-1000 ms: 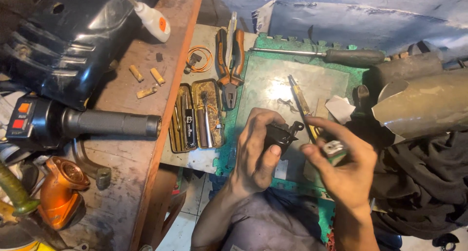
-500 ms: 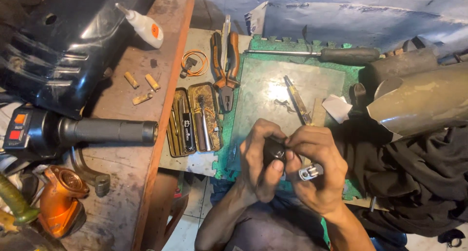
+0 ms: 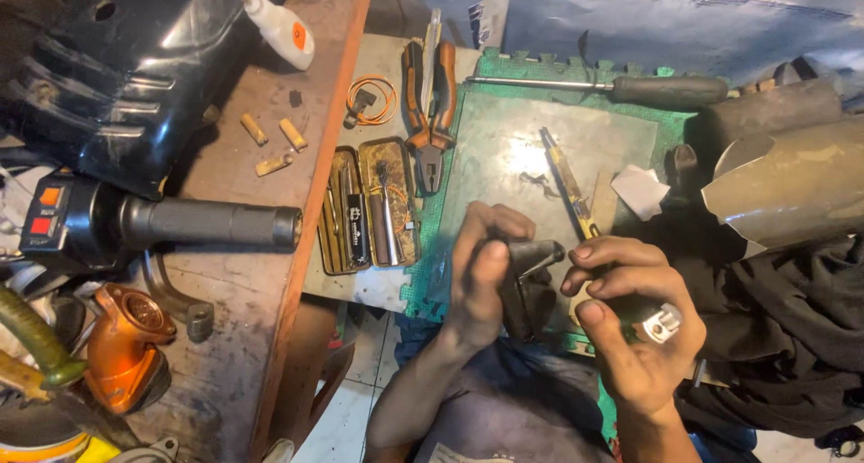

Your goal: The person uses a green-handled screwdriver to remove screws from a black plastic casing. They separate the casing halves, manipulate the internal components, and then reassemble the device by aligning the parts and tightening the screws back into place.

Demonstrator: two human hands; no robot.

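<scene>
Hands over the mat, bench to the left.

The left hand and right hand meet on a small dark plastic part above the green foam mat. Behind them lies a long screwdriver; left of the mat lie orange-handled pliers and an open metal tin. On the worn wooden bench lies a black handlebar grip.

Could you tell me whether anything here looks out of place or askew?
A white glue bottle lies tipped against the black plastic cover rather than upright, and three small brass pieces lie scattered loose on the wooden bench.
</scene>
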